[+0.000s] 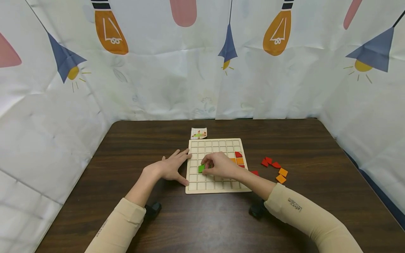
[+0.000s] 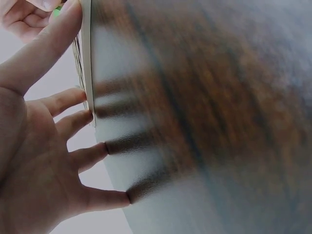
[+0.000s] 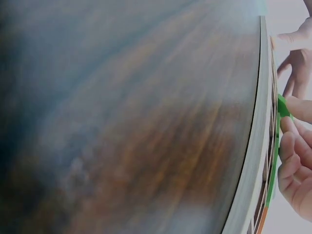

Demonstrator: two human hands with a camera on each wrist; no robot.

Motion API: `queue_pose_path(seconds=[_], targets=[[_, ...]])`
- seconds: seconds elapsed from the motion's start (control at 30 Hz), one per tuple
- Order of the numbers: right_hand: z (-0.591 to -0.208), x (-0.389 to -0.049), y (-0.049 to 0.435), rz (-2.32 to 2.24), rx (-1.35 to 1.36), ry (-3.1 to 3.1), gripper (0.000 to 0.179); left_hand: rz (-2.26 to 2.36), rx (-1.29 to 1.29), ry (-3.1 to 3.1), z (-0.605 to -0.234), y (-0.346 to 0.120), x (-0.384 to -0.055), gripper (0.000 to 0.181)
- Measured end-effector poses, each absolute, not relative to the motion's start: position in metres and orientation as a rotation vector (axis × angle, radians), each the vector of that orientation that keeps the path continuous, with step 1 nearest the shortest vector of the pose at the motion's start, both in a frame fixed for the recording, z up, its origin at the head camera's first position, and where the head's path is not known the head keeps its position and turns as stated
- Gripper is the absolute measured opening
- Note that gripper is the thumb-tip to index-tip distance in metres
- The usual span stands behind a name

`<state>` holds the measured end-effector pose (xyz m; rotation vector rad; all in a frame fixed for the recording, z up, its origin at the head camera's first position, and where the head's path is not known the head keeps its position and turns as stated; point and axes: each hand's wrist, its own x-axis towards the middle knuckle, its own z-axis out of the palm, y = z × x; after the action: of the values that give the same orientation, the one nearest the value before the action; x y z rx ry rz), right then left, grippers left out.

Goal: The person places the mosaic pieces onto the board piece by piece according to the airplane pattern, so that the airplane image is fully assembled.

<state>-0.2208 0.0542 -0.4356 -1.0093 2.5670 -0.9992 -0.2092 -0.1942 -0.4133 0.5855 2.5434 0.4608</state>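
A light wooden grid board [image 1: 215,144] lies on the dark table. My right hand [image 1: 223,166] is over its middle, pinching a green tile [image 3: 282,106] between thumb and fingers. In the right wrist view the tile tilts against the board, with more green pieces [image 3: 273,170] lying flat beneath the hand. My left hand [image 1: 171,167] spreads along the board's left edge, thumb and fingertips at the rim, other fingertips on the table. Orange tiles [image 1: 240,161] and a red tile with a curved side [image 1: 238,154] sit in the board's right columns, partly hidden by my right hand.
A small picture card [image 1: 199,133] with a coloured grid pattern lies behind the board's far left corner. Right of the board are loose red pieces [image 1: 268,160] and two orange squares [image 1: 281,179]. Another red piece [image 1: 255,173] lies by my right forearm.
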Motion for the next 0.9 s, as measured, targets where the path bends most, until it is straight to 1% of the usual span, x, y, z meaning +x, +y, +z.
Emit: queue_pose_path(seconds=[0.4, 0.9], targets=[[-0.432, -0.22, 0.055, -1.004, -1.029, 2.563, 0.026, 0.486, 0.58, 2.536, -0.412, -0.195, -0.208, 0.109], [-0.424, -0.22, 0.08, -1.064, -1.038, 2.516, 0.023, 0.469, 0.577, 2.543, -0.412, -0.194, -0.208, 0.108]])
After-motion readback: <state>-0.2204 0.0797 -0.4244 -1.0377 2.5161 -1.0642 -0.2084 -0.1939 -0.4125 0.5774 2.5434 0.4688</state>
